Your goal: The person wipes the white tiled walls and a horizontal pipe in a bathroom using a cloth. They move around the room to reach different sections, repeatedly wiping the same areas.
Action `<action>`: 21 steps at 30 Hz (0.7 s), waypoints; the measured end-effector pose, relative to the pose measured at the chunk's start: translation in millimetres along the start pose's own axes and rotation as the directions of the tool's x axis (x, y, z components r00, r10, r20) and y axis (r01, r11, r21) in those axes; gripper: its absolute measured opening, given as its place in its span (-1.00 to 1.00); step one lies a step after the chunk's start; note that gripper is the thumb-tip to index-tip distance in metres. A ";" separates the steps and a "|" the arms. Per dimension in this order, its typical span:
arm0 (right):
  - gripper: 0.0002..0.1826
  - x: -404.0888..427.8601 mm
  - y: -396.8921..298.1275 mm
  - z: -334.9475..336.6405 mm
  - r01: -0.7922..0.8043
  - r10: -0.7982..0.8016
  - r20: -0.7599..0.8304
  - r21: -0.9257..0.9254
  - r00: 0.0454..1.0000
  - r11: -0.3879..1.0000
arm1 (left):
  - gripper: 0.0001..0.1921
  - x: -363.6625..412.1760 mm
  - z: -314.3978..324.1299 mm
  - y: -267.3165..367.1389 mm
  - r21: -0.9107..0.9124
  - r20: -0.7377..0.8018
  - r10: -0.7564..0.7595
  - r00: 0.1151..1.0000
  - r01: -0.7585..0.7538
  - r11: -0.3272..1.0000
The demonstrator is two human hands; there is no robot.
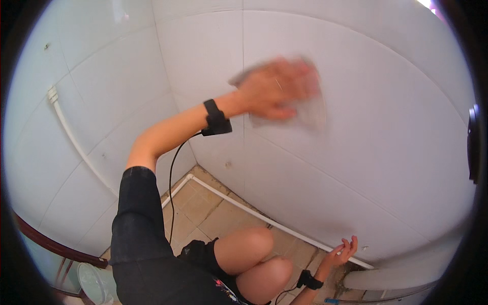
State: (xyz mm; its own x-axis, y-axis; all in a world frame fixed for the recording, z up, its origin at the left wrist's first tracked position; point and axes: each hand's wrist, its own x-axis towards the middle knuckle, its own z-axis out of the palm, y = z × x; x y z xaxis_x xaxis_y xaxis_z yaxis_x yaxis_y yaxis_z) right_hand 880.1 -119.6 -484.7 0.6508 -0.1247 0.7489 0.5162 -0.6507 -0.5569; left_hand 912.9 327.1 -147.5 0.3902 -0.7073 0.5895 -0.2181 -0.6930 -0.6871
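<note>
My left hand, blurred by motion, lies palm-first on a greyish cloth against the white panelled wall. Parts of the cloth show beyond the fingers and below the thumb. On that wrist sits a black strap with a small box, from which a cable runs down. Low on the right, my right hand holds nothing, its fingers apart and slightly curled. It is close to the lower wall and the white floor pipe. A second black wrist strap is on that arm.
A white pipe runs along the base of the wall over tan floor tiles. Another pipe crosses the left wall. A pale bin stands lower left, and a rounded white fixture lower right. A dark object juts in at right.
</note>
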 end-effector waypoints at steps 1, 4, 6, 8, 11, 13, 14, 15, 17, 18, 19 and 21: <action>-0.77 0.5 2.6 -1.3 -0.013 0.013 -0.008 0.005 1.000 1.000 | -0.32 -13.1 -5.2 -32.3 0.011 -0.054 -0.290 0.955 0.291 0.957; -0.79 3.1 15.4 -13.5 -0.042 0.042 -0.006 -0.043 0.999 0.998 | -0.41 -43.2 -17.4 -111.2 -0.093 -0.452 -0.662 0.598 0.707 0.701; -0.78 3.4 24.2 -19.5 -0.070 0.071 0.002 -0.092 0.998 0.993 | -0.34 -55.8 -11.5 -120.0 -0.155 -0.484 -0.715 0.505 0.755 0.638; -0.78 2.7 27.4 -19.0 -0.083 0.084 0.007 -0.106 0.996 0.991 | -0.31 -59.0 -4.3 -102.1 -0.208 -0.413 -0.806 0.424 0.818 0.536; -0.77 3.9 12.0 -1.1 -0.149 0.149 0.008 0.034 0.989 0.988 | -0.25 -54.1 1.7 -43.3 -0.071 -0.244 -0.619 0.747 0.623 0.779; -0.72 8.1 -11.1 22.6 -0.218 0.223 0.008 0.242 0.975 0.945 | -0.23 -46.4 -0.4 -17.7 -0.086 -0.078 -0.379 0.922 0.373 0.924; -0.67 13.3 -23.8 37.1 -0.092 0.078 0.061 0.280 0.995 0.956 | -0.21 -41.9 -3.3 -16.7 -0.018 -0.048 -0.261 0.964 0.261 0.965; -0.65 22.0 -34.4 46.2 0.152 -0.157 0.059 0.078 0.986 0.985 | -0.19 -38.3 -6.5 -20.2 0.041 0.009 -0.166 0.986 0.166 0.985; -0.61 42.0 -51.6 63.1 0.498 -0.491 0.084 -0.167 0.867 0.851 | -0.21 -37.9 -16.1 -48.3 0.032 -0.148 -0.293 0.945 0.301 0.953; -0.60 52.9 -56.9 71.2 0.582 -0.584 0.054 -0.207 0.810 0.787 | -0.22 -41.8 -20.1 -68.7 0.022 -0.210 -0.363 0.908 0.376 0.926; -0.58 63.4 -59.0 78.0 0.645 -0.656 0.039 -0.236 0.754 0.727 | -0.26 -44.4 -21.4 -94.2 -0.012 -0.292 -0.468 0.834 0.487 0.873; -0.61 81.6 -57.8 84.5 0.649 -0.668 0.019 -0.259 0.744 0.715 | -0.37 -69.1 -29.1 -152.2 0.001 -0.473 -0.530 0.704 0.602 0.799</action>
State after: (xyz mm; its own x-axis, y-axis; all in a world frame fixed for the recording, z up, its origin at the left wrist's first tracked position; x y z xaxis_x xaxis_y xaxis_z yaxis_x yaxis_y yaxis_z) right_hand 950.4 -28.9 -421.7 0.1497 0.3563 0.9223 0.6472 -0.7405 0.1810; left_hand 893.1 477.4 -71.3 -0.0326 -0.1969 0.9799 0.0614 -0.9790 -0.1946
